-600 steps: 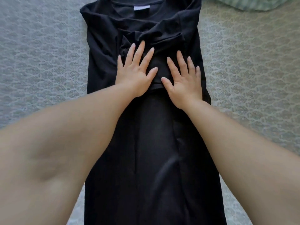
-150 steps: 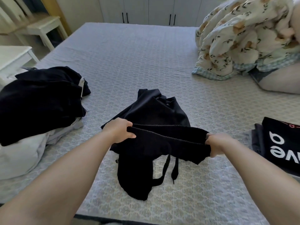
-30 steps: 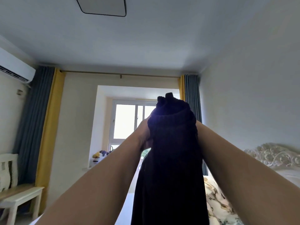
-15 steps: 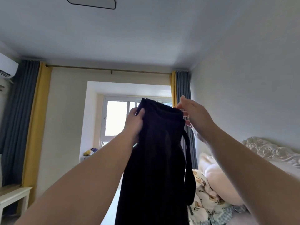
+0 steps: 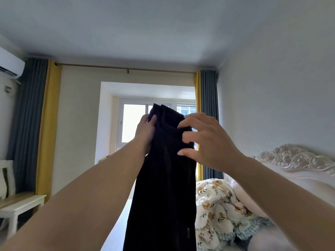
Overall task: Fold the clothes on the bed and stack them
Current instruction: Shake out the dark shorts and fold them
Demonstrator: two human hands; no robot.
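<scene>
We hold the black garment (image 5: 163, 178) up in the air in front of us, and its long axis runs straight from 12 o'clock down to 6 o'clock, out of the picture at the bottom. The waistband is at the top, between our two hands. Our left hand (image 5: 146, 132) grips the left edge of the waistband, the thumb lying on the front of the cloth. Our right hand (image 5: 206, 140) is at the right edge, at about 3 o'clock from the left one; its fingers are spread and the tips touch the cloth, but we cannot tell if it really pinches it. This hand looks nearer to the camera. We judge that the next move needs both top corners held level, so the hanging length can come down flat on the bed.

The fabric looks soft, thick and finely ribbed, with a gathered band on top. At 4 o'clock lies a flowered quilt (image 5: 217, 211), puffy and crumpled, beside a carved white headboard (image 5: 297, 160).
</scene>
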